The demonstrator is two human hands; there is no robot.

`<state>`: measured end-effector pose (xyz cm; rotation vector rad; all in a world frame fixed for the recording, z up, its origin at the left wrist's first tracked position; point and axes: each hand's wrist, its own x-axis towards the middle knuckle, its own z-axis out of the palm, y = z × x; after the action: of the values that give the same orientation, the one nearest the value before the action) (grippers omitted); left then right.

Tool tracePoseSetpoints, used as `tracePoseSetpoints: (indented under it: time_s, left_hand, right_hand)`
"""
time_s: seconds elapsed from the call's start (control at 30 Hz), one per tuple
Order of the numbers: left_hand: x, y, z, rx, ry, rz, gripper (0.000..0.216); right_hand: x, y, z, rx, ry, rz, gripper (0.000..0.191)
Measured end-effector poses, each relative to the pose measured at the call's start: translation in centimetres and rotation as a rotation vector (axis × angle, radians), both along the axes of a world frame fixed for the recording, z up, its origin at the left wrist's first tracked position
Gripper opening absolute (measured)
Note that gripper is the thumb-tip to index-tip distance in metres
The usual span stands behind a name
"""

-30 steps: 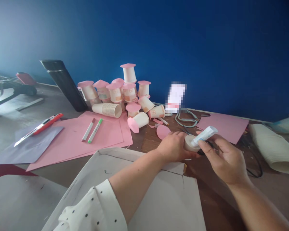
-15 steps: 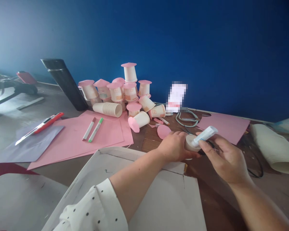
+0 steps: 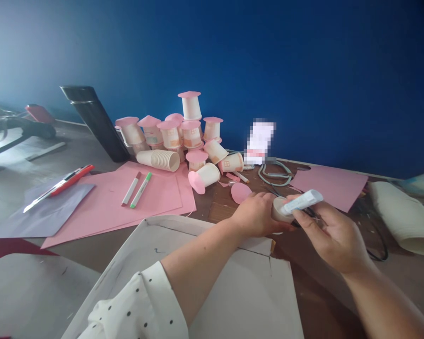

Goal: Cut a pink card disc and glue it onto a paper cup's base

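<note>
My left hand [image 3: 256,214] is wrapped round a small white paper cup [image 3: 281,216] standing bottom up on the dark table. In my right hand [image 3: 334,230] is a white glue stick [image 3: 302,201], held slantwise with its tip against the cup's upturned bottom. A pink paper disc [image 3: 240,193] lies just behind my left hand. Farther back, several paper cups with pink paper tops [image 3: 171,134] are stacked against the wall, and a few lie on their sides, such as the cup [image 3: 208,175] with a pink top.
A white board [image 3: 247,292] lies under my left forearm. To the left are pink sheets [image 3: 106,207], two markers [image 3: 140,190], a red cutter [image 3: 67,181] and a black bottle [image 3: 95,122]. Nested cups [image 3: 159,160], a cable [image 3: 273,176] and a large cup stack [image 3: 403,216] stand or lie around.
The glue stick has tilted lower, its rear end swinging right and down, as my right hand shifted slightly right. My left hand and the cup look unmoved.
</note>
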<state>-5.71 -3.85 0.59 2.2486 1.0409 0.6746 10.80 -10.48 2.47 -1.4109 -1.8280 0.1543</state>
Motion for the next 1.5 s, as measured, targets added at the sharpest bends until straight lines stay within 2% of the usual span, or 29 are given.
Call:
tracePoseSetpoints:
  time_s: [0.2,0.4,0.7,0.9,1.2,1.5]
  left_hand:
    - [-0.08,-0.03,0.14,0.022,-0.004,-0.009,0.062]
    - [-0.11,0.01,0.15,0.02,0.005,-0.012,0.061]
    - [-0.09,-0.02,0.27,0.017,0.013,-0.016,0.062]
    - [-0.11,-0.04,0.26,0.008,0.006,-0.014,0.062]
    - [0.02,-0.02,0.05,0.011,-0.002,-0.01,0.063]
    - [0.05,0.04,-0.18,-0.007,-0.004,-0.001,0.063]
  right_hand:
    - [-0.27,0.3,-0.19,0.02,-0.045,-0.114,0.031]
    - [-0.36,0.21,-0.16,0.018,-0.011,-0.101,0.033]
    - [-0.58,0.29,-0.34,0.071,-0.047,-0.196,0.032]
    - [-0.43,0.2,-0.04,0.013,-0.032,-0.16,0.031]
    - [-0.42,0.49,-0.25,0.011,-0.056,-0.086,0.026]
    - [-0.35,0.33,-0.03,-0.009,-0.056,-0.099,0.024]
